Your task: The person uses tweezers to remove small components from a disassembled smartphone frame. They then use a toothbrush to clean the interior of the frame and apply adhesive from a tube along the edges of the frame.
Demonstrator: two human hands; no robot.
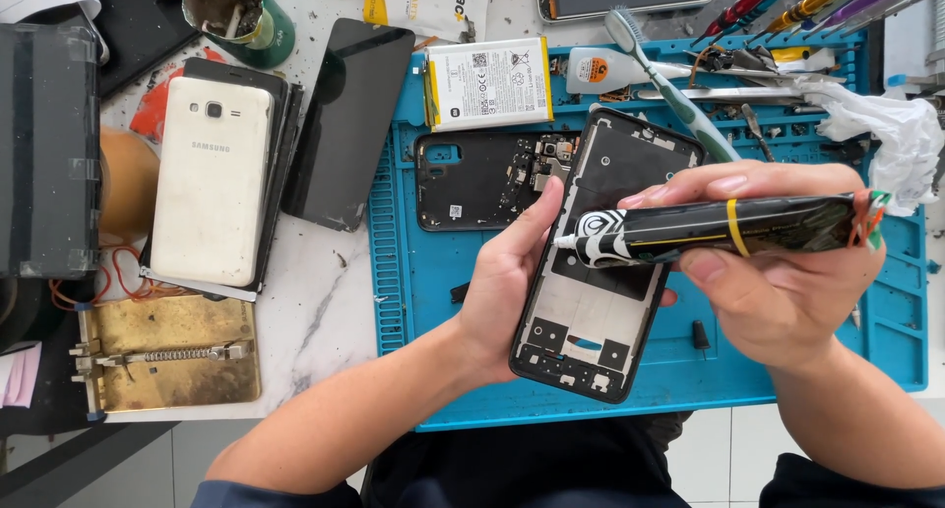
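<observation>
Left hand (507, 282) grips the bare phone frame (591, 301) while the right hand (778, 282) pinches a glue tube (719, 229), nozzle at nine o'clock touching the frame's edge; battery (489, 83) lies uninstalled at twelve o'clock.

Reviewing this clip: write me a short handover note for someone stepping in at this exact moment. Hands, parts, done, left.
Left hand: grip around the edge of the black phone frame, held tilted above the blue work mat.
Right hand: grip on the black glue tube, white nozzle at the frame's left edge.
On the mat: white battery, black back cover with circuit board, toothbrush. Beside the mat: black screen panel.
Done: frame stripped and in hand.
Left: no glue bead visible yet; battery, board and screen are still out of the frame.
</observation>
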